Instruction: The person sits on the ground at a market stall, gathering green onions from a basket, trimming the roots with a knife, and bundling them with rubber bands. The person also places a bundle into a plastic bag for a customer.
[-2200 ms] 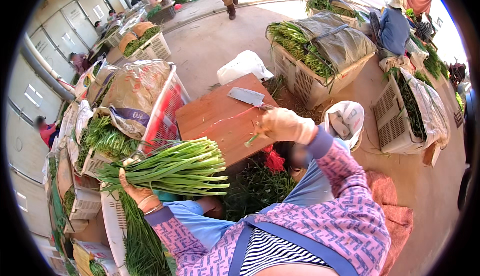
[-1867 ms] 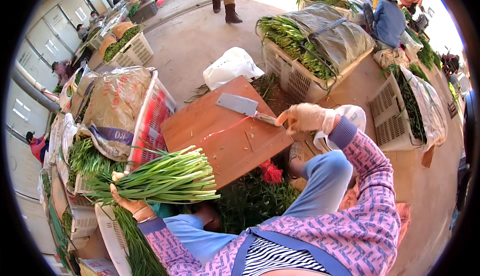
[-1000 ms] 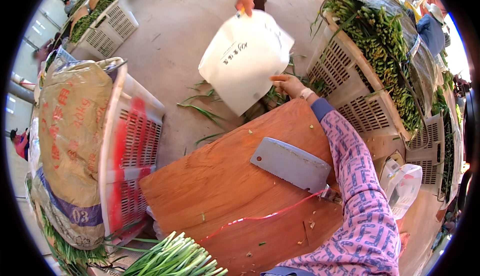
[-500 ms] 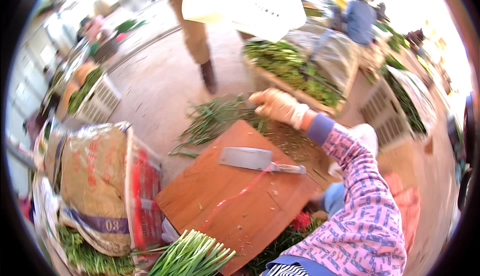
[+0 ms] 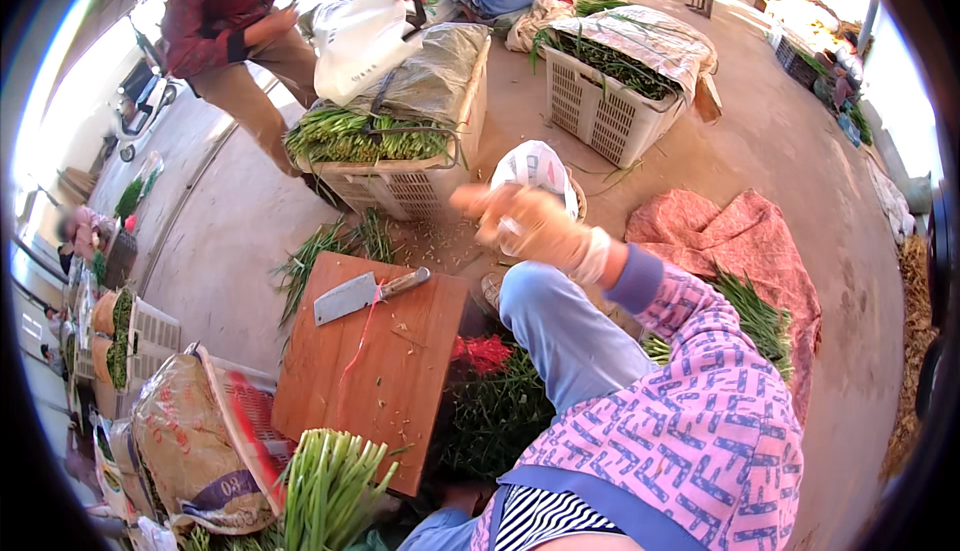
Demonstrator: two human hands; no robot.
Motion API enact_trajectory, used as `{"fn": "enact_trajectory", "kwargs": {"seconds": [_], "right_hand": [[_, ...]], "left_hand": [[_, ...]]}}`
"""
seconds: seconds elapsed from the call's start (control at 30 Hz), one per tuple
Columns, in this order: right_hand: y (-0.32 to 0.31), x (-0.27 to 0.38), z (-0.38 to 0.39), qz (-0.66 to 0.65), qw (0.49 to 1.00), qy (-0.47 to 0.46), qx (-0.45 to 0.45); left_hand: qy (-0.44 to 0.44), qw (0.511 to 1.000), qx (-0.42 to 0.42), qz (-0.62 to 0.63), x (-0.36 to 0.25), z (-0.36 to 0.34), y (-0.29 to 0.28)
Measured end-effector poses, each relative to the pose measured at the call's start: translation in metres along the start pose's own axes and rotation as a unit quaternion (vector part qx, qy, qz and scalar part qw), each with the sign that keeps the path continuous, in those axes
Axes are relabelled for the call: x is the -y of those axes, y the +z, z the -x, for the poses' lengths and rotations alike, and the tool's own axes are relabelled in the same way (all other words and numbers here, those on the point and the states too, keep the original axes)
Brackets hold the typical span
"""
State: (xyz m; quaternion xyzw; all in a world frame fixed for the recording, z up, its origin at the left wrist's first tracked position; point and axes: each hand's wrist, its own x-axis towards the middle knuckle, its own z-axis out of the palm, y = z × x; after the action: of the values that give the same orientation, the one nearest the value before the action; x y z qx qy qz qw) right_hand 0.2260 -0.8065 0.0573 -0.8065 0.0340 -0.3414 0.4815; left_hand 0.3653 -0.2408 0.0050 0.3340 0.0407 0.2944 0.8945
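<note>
A bunch of green stalks [image 5: 335, 491] stands at the lower left against the near edge of the wooden desk [image 5: 320, 386], cut ends up, its lower part cut off by the frame. The left hand is out of view, so its grip cannot be told. The gloved right hand [image 5: 535, 231] hangs in the air above the raised knee [image 5: 545, 296], forearm angled up and leftward, fingers pointing left; they are blurred, and whether they hold anything cannot be made out. It partly covers a white plastic bag [image 5: 535, 163] behind it. On the desk lie a cleaver [image 5: 343, 299] and a red string [image 5: 352, 363]. Loose leaves [image 5: 495, 421] fill the shadow beside it, and a sack-covered crate [image 5: 190, 441] crowds its left. Beyond, a filled crate [image 5: 400, 193] blocks the floor, where another person [image 5: 215, 11], cut off above, holds a white bag [image 5: 355, 51].
</note>
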Motion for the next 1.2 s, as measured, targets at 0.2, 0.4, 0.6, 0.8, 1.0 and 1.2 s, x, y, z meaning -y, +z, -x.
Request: {"fn": "enact_trajectory", "kwargs": {"seconds": [0.2,0.4,0.6,0.8,1.0,1.2], "right_hand": [[-0.134,-0.016,-0.068,0.233,0.953,0.010,-0.192],[-0.143,-0.103,-0.109,0.055,0.970,-0.014,-0.236],[-0.049,-0.076,-0.090,-0.206,0.978,0.037,-0.004],[0.036,0.004,-0.071,-0.133,0.973,-0.062,0.177],[0.101,0.087,-0.050,-0.242,0.949,-0.102,0.177],[0.138,0.063,0.032,-0.354,0.932,0.068,0.038]], "left_hand": [[-0.029,0.999,-0.009,-0.014,0.003,0.005,0.019],[-0.079,0.997,-0.019,-0.016,0.025,-0.026,-0.031],[0.021,0.985,0.014,-0.172,0.002,0.029,0.020],[-0.081,0.980,0.133,0.122,-0.020,0.028,0.005],[0.012,0.990,0.084,0.113,-0.057,0.101,0.016],[0.008,0.967,0.167,0.190,-0.068,0.114,-0.008]]}}
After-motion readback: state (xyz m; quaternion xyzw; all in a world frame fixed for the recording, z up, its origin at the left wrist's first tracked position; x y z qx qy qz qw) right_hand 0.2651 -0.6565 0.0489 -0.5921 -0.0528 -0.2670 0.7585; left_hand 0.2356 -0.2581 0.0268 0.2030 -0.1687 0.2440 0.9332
